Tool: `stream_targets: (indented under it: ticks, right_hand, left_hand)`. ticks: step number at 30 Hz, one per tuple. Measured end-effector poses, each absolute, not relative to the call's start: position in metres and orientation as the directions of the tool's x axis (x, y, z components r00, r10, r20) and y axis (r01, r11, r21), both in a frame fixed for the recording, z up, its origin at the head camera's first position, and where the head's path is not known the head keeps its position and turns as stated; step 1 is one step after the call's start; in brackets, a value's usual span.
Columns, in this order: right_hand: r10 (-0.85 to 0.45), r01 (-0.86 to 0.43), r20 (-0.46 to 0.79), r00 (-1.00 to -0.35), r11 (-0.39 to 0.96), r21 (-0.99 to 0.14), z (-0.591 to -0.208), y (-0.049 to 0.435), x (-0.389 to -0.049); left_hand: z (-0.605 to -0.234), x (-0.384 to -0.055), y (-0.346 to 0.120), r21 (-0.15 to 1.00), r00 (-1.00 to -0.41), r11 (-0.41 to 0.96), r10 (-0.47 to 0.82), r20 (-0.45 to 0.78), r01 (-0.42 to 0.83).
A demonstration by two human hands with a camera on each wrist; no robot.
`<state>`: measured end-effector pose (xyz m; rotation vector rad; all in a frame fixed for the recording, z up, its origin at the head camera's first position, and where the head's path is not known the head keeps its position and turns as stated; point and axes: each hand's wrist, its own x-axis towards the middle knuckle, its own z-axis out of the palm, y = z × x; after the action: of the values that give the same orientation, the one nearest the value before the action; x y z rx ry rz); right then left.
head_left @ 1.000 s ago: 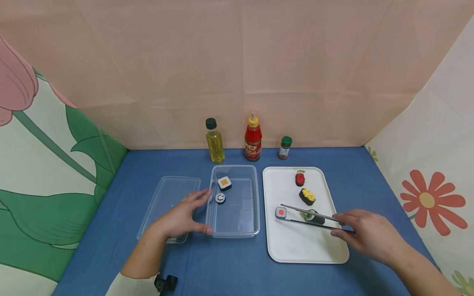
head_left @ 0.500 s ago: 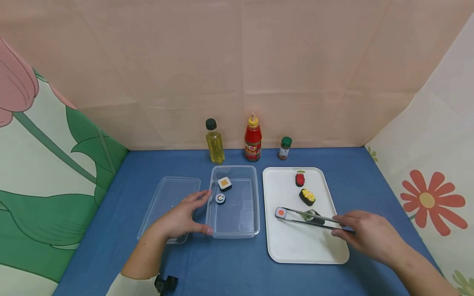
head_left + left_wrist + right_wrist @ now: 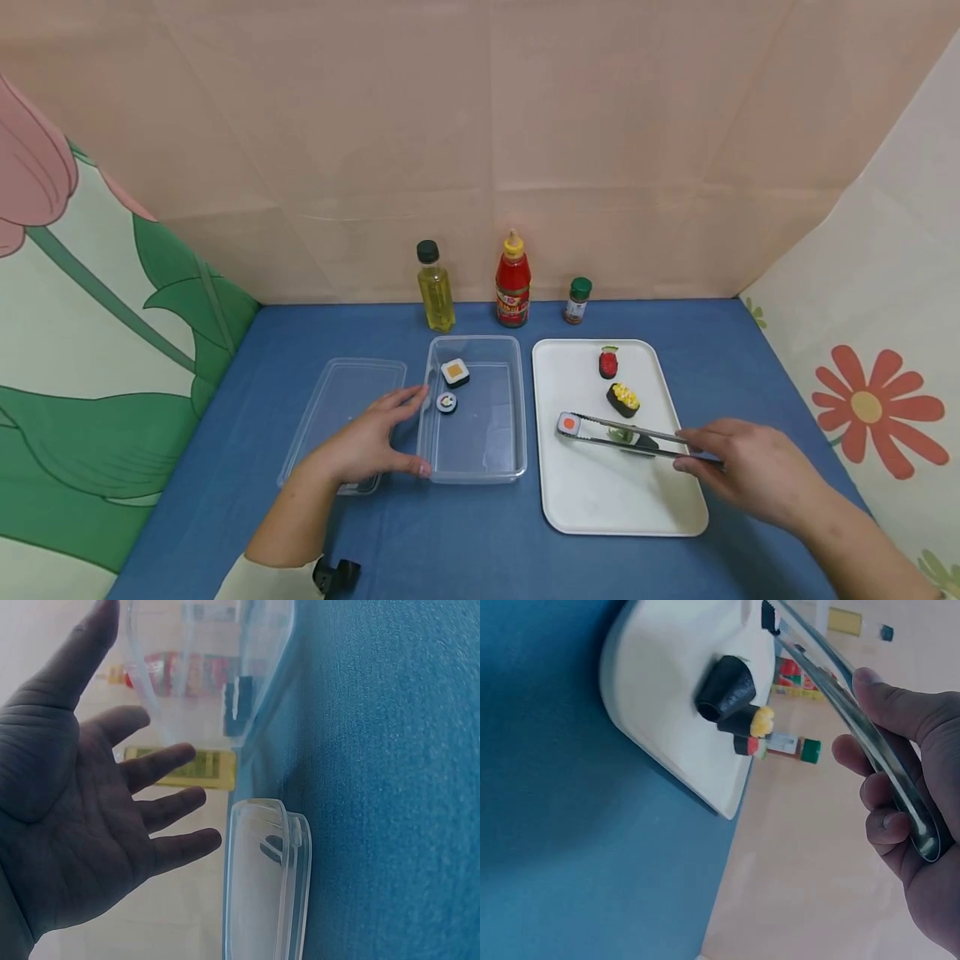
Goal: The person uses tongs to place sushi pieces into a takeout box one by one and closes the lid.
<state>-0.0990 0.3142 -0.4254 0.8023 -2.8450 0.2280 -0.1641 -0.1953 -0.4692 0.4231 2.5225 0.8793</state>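
Observation:
My right hand grips metal tongs, thumb on one side and fingers curled on the other. At their tips sits a small sushi roll with an orange centre, over the left part of the white tray. Beneath the tongs lies a dark cone-shaped hand roll, partly covered in the head view. My left hand has its fingers spread and loosely extended at the left wall of a clear plastic container. Inside that container are a square-topped roll and a small round roll.
Sushi with yellow topping and one with red topping sit farther back on the tray. A clear lid lies left of the container. Behind stand an oil bottle, a red sauce bottle and a green-capped spice jar.
The tongs' tips and the orange-centred roll have shifted slightly away from me, and the right hand has moved a little to the right. My left hand stays where it was.

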Motion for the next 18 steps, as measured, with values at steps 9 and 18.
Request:
stream_targets:
  ticks: [9,18]
  right_hand:
    - [-0.564,-0.620,0.324,-0.759,0.779,-0.094,-0.419,0.318,-0.107]
    - [-0.571,-0.632,0.344,-0.745,0.769,-0.091,-0.409,0.313,-0.113]
  left_hand:
    - [-0.469,-0.163,-0.195,0.640,-0.861,0.756,0.409,-0.303,0.135]
    - [-0.469,-0.162,-0.195,0.646,-0.860,0.751,0.417,-0.296,0.142]
